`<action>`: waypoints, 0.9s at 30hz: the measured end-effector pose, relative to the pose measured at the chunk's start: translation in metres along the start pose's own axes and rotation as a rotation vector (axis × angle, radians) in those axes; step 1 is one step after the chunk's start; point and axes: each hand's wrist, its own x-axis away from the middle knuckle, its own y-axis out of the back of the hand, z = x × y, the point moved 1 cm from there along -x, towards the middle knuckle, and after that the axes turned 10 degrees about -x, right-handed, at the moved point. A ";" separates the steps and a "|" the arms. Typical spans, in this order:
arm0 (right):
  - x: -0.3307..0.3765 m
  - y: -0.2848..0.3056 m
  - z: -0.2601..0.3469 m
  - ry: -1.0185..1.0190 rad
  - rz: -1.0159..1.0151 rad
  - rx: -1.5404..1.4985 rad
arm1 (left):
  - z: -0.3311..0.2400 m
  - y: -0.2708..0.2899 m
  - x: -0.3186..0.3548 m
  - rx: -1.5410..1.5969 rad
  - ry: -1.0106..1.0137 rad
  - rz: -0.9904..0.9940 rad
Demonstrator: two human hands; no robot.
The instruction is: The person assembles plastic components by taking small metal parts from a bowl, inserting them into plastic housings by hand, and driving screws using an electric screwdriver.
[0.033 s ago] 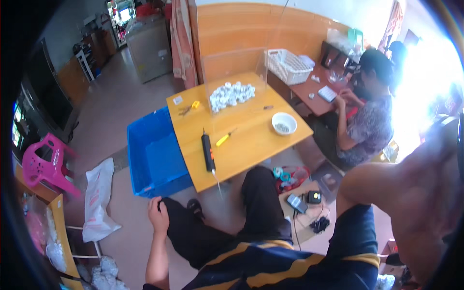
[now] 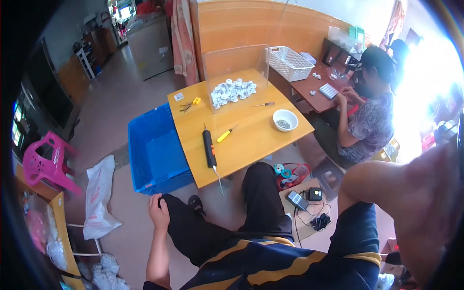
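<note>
Resting on the person's own left knee, the left hand lies at about seven o'clock in the head view, fingers curled loosely over the black trouser leg and holding nothing. The right arm comes in at four o'clock as a bare, raised elbow and forearm; the right hand itself is out of the picture, so its grip cannot be told.

Ahead of the knees, toward twelve o'clock, stands a low yellow table. Nearest the left hand, at the table's near edge, lies a black electric screwdriver with its thin bit pointing toward the person and a cord hanging off the edge. Just beside it, at its two o'clock, lies a yellow-handled screwdriver. A white bowl with small grey parts sits near the table's right edge. Farther back, a heap of white round parts lies inside a clear plastic screen.

A blue crate stands touching the table's left side, at ten o'clock from the left hand. A pink plastic chair is at nine o'clock. At two o'clock another person sits at a brown table beside a white basket.
</note>
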 end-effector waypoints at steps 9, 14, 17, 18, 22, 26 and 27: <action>0.083 0.125 0.072 -0.009 0.044 0.024 | 0.005 0.024 -0.018 -0.110 -0.031 0.001; 0.051 0.059 0.060 0.220 -0.075 0.200 | -0.030 0.058 -0.011 0.112 0.064 0.049; 0.034 0.048 0.070 0.221 -0.294 0.242 | -0.155 0.127 -0.045 0.723 0.253 0.216; 0.034 0.052 0.062 0.240 -0.382 0.246 | -0.144 0.120 -0.052 1.178 0.209 0.249; 0.065 0.066 0.048 0.230 -0.571 0.231 | -0.268 0.222 -0.092 1.602 -0.265 0.388; 0.091 0.056 0.027 0.246 -0.605 0.197 | -0.348 0.297 -0.081 1.636 -0.350 0.255; 0.090 0.050 0.038 0.231 -0.607 0.209 | -0.356 0.304 -0.084 1.641 -0.346 0.269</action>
